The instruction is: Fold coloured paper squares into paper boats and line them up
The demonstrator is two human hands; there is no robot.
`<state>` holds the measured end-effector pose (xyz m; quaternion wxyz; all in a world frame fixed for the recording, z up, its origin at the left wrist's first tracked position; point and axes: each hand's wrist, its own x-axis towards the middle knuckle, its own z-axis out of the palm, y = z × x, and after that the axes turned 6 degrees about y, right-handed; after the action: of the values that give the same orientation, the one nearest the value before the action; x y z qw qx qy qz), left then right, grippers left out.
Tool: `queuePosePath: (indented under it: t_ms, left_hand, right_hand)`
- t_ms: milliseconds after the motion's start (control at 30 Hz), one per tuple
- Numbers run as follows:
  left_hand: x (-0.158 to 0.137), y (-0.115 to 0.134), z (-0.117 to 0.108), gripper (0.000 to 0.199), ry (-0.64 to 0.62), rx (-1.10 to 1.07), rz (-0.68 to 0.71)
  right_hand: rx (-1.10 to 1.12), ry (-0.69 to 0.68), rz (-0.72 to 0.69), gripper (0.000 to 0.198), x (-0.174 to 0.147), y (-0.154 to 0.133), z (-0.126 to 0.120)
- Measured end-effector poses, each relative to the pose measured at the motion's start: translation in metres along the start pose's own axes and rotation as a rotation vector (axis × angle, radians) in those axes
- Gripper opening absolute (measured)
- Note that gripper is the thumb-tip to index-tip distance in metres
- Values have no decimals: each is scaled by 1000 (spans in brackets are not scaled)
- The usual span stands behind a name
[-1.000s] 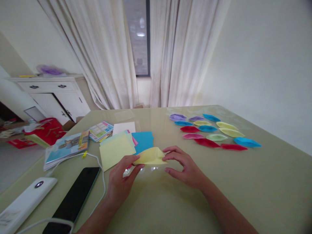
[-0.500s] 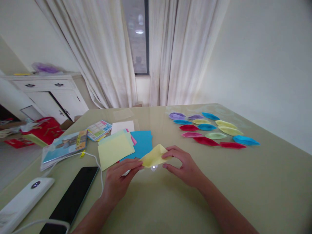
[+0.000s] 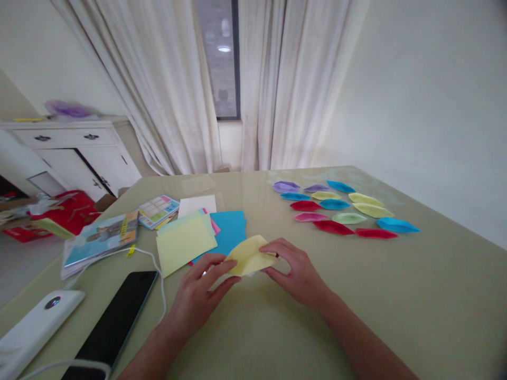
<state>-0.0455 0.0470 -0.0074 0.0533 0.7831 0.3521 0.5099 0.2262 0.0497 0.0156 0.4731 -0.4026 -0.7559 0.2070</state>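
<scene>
A folded piece of yellow paper (image 3: 250, 255) is held just above the table between both hands. My left hand (image 3: 202, 290) grips its left end, fingers on top and thumb at the lower edge. My right hand (image 3: 295, 270) pinches the right end between fingers and thumb. The paper has a crease along its middle and pointed ends. Beyond the left hand lie a stack of pale yellow sheets (image 3: 185, 244) and blue sheets (image 3: 229, 227). Folded leaf-like paper pieces in several colours, such as a red one (image 3: 333, 227), lie in rows to the right.
On the left of the table (image 3: 396, 306) are a black phone (image 3: 114, 316), a white power bank (image 3: 37, 332) with a white cable (image 3: 163, 285), a book (image 3: 101, 240) and a colourful booklet (image 3: 159, 210). Curtains (image 3: 166, 84) and a white cabinet (image 3: 75, 148) stand behind.
The yellow paper has turned and spread flatter in my hands. My left fingers have shifted onto its top, and the left thumb has moved apart. My right hand has moved in slightly.
</scene>
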Motion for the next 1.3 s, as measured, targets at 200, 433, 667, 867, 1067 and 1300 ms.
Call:
queuePosePath:
  t_ms: [200,433,667,867,1067,1300]
  left_hand:
    - [-9,-6,7,24,-80,22,-10]
    - [-12,-9,10,27,-43,74,2]
    - [-11,-8,11,29,-68,85,-8]
    - [-13,-8,14,22,-87,108,-32]
    - [-11,-7,14,28,-94,100,-56]
    - [-13,-6,17,17,-98,182,-25]
  right_hand:
    - [-27,-24,-19,24,-1,-2,4]
    - [-51,-57,-25,26,-5,0,8]
    - [-106,-66,-40,25,-5,2,10]
    - [-104,-99,-48,14,-7,6,12]
    - [-84,-48,-29,10,-6,4,13]
    - [-112,-86,-112,13,-9,-1,17]
